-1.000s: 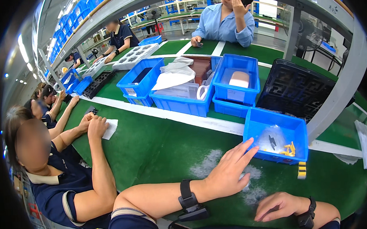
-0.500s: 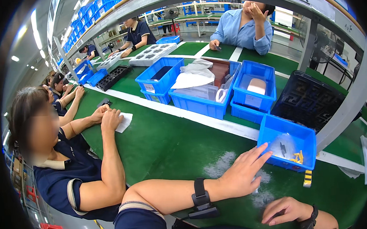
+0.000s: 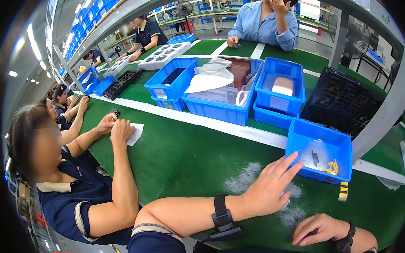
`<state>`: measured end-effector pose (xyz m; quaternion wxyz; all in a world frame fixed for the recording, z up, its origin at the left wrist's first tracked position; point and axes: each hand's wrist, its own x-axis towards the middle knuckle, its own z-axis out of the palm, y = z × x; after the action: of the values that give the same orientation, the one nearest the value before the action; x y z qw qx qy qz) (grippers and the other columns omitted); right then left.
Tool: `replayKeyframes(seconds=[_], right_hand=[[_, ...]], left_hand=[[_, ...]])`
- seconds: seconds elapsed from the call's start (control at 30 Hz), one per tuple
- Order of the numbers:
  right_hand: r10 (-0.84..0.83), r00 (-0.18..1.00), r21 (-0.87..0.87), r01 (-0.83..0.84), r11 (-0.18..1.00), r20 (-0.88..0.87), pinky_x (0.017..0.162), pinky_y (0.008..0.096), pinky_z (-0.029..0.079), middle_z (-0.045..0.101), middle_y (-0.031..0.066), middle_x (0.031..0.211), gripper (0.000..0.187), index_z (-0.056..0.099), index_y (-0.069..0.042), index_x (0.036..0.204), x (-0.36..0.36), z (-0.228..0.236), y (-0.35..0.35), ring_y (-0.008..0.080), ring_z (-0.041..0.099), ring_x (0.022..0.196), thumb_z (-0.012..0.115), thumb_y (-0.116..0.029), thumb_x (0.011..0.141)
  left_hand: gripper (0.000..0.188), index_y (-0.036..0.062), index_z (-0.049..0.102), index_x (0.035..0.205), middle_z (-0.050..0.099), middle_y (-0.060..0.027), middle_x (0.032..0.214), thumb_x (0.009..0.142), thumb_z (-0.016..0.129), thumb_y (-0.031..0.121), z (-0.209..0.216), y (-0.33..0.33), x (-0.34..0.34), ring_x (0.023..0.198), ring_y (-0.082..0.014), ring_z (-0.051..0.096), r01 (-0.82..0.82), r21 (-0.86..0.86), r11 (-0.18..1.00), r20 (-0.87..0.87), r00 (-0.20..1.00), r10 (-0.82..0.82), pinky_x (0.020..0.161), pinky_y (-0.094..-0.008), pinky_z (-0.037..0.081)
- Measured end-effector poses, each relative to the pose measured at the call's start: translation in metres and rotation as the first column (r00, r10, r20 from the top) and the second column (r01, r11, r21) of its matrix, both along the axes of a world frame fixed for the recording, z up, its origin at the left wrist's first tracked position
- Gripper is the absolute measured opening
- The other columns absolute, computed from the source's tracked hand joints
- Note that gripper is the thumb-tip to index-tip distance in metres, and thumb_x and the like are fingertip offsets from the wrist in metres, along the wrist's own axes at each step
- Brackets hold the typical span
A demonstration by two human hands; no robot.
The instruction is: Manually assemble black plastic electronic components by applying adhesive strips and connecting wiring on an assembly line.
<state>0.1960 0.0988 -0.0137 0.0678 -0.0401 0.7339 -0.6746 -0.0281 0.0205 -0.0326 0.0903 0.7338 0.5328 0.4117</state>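
My left hand (image 3: 269,185) is open, fingers stretched out and slightly spread. Its fingertips overlap the near left corner of a blue bin (image 3: 298,140); whether they touch it I cannot tell. In that bin lie a clear plastic bag (image 3: 308,154), a dark slim piece (image 3: 315,157) and several small yellow pieces (image 3: 332,167). Nearer the table's front edge, my right hand (image 3: 322,228) rests with fingers loosely bent and apart from the thumb. A dark patch beneath them looks like shadow. White powdery smears (image 3: 244,179) mark the green tabletop (image 3: 181,163) around my left hand.
Beyond a white strip stand blue bins (image 3: 220,108) with sheets and a tape roll, another bin pair (image 3: 280,102), and a black tray (image 3: 341,102) by a grey post (image 3: 382,114). A co-worker (image 3: 78,177) sits close on my left, another person (image 3: 263,24) opposite.
The view has shifted slightly, so the bins and people sit a little differently in it. Both my hands keep nearly the same pose, the left still beside the blue bin.
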Motion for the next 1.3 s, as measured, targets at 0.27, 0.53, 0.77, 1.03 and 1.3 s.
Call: replayKeyframes(seconds=[0.27, 0.53, 0.77, 1.03, 1.3], right_hand=[[0.014, 0.997, 0.02, -0.013, 1.0, -0.07, 0.077, 0.0292, 0.048, 0.065, 0.0098, 0.095, 0.016, 0.068, -0.003, 0.1, 0.001, -0.008, -0.002, 0.0208, 0.062, 0.088, 0.064, -0.009, 0.085], [-0.011, 0.991, -0.049, 0.004, 0.999, -0.136, 0.07, 0.0271, 0.047, 0.064, 0.0087, 0.093, 0.018, 0.067, -0.002, 0.102, 0.003, -0.024, -0.003, 0.0173, 0.06, 0.084, 0.064, -0.008, 0.086], [0.005, 0.992, -0.025, -0.008, 1.0, -0.123, 0.071, 0.0265, 0.046, 0.064, 0.0073, 0.094, 0.018, 0.067, -0.003, 0.102, 0.004, -0.025, -0.003, 0.0164, 0.06, 0.084, 0.064, -0.01, 0.086], [0.01, 0.997, -0.001, -0.01, 1.0, -0.073, 0.077, 0.0291, 0.048, 0.066, 0.0076, 0.094, 0.016, 0.068, -0.005, 0.099, 0.0, -0.015, -0.003, 0.0192, 0.062, 0.088, 0.065, -0.01, 0.085], [-0.011, 1.0, 0.012, 0.011, 1.0, -0.029, 0.074, 0.0283, 0.049, 0.066, 0.0079, 0.091, 0.014, 0.069, -0.004, 0.095, 0.0, -0.007, 0.0, 0.0198, 0.063, 0.084, 0.067, -0.006, 0.082]], left_hand=[[0.072, 0.0051, 0.035, 0.135, 0.03, -0.0208, 0.142, 0.07, 0.066, 0.004, 0.006, 0.0, -0.001, 0.126, -0.0383, 0.037, -0.006, -0.04, 0.999, -0.05, 0.999, 0.004, 0.103, -0.0441, 0.033], [0.072, 0.0033, 0.037, 0.134, 0.032, -0.0215, 0.141, 0.069, 0.069, 0.004, 0.009, -0.001, 0.0, 0.124, -0.0385, 0.04, -0.028, -0.056, 0.998, -0.069, 0.997, 0.024, 0.101, -0.0421, 0.035], [0.072, 0.0033, 0.036, 0.134, 0.031, -0.0213, 0.142, 0.07, 0.068, 0.005, 0.01, 0.0, -0.001, 0.125, -0.038, 0.038, -0.03, -0.063, 0.998, -0.089, 0.996, 0.025, 0.101, -0.0418, 0.035], [0.073, 0.0053, 0.034, 0.136, 0.027, -0.0212, 0.143, 0.071, 0.066, 0.005, 0.003, -0.004, -0.003, 0.126, -0.039, 0.035, -0.012, -0.067, 0.998, -0.048, 0.999, 0.009, 0.103, -0.045, 0.031], [0.075, 0.0051, 0.031, 0.138, 0.025, -0.0213, 0.143, 0.071, 0.064, 0.004, 0.002, 0.001, -0.001, 0.128, -0.0384, 0.033, -0.001, -0.038, 0.999, -0.047, 0.999, -0.001, 0.105, -0.0457, 0.03]])
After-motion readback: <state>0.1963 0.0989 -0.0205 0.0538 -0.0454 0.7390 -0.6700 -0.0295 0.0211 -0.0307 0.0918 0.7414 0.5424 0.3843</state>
